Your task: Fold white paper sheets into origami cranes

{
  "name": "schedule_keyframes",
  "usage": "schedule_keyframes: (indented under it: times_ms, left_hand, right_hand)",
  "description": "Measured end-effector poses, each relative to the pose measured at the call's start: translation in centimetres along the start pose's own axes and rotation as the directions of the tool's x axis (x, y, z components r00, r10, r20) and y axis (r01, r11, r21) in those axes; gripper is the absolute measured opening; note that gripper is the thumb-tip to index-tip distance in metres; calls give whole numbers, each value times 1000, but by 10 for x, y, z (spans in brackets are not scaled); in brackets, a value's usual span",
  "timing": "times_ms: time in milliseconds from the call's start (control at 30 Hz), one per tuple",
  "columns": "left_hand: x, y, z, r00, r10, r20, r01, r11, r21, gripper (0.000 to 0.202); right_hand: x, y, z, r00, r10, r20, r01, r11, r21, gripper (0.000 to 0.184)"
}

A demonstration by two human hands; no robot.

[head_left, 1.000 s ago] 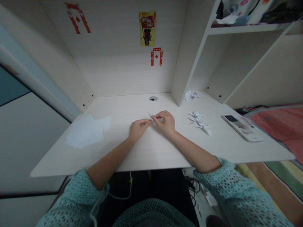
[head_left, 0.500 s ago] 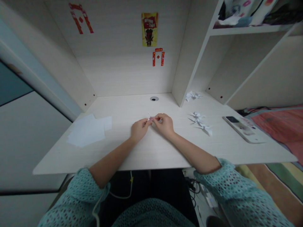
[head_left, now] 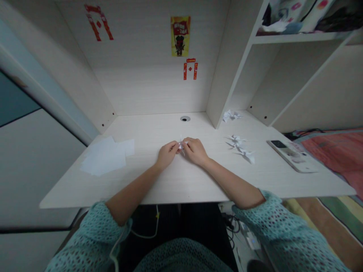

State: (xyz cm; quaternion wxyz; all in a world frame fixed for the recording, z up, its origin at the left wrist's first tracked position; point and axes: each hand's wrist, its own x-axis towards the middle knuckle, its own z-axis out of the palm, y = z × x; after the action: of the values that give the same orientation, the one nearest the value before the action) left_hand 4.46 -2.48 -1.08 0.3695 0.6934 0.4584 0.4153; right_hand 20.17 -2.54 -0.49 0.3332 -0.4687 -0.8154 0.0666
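Observation:
Between my two hands is a small white origami crane [head_left: 180,145], pinched over the middle of the desk. My left hand [head_left: 168,153] grips its left side with thumb and fingers closed. My right hand [head_left: 195,150] pinches the right side. One thin point of the paper sticks up away from me and another shows below, between the fingertips; the rest is largely covered by the fingers. Off to the right lie several folded paper cranes [head_left: 238,143], with more folded cranes [head_left: 232,115] behind them by the shelf divider.
Loose white paper sheets [head_left: 103,158] overlap on the left of the desk [head_left: 170,189]. A phone [head_left: 292,155] lies at the right. An upright divider [head_left: 227,75] rises behind the right hand. A round cable hole [head_left: 185,118] is near the back wall.
My fingers have shifted their hold on the crane, and more of the white paper shows between them. Its upper point now stands straighter. The right hand's fingers are more folded over.

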Motion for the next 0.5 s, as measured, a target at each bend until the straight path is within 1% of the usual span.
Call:
schedule_keyframes:
  times_ms: [100, 200, 400, 500]
  left_hand:
    - [0, 1, 2, 999, -42, -7, 42, 999, 15, 31]
    - [-2, 1, 4, 999, -39, -30, 40, 999, 16, 30]
    - [-3, -3, 7, 999, 3, -33, -2, 1000, 16, 30]
    - [0, -5, 6, 1000, -10, -18, 9, 998, -55, 32]
  right_hand:
    - [0, -3, -1, 999, -36, 2, 36, 999, -34, 33]
    - [-1, -6, -1, 999, -46, -12, 45, 999, -11, 35]
    - [-2, -10, 1, 1000, 25, -19, -21, 986, 168, 39]
    - [-1, -10, 4, 998, 51, -44, -35, 949, 313, 39]
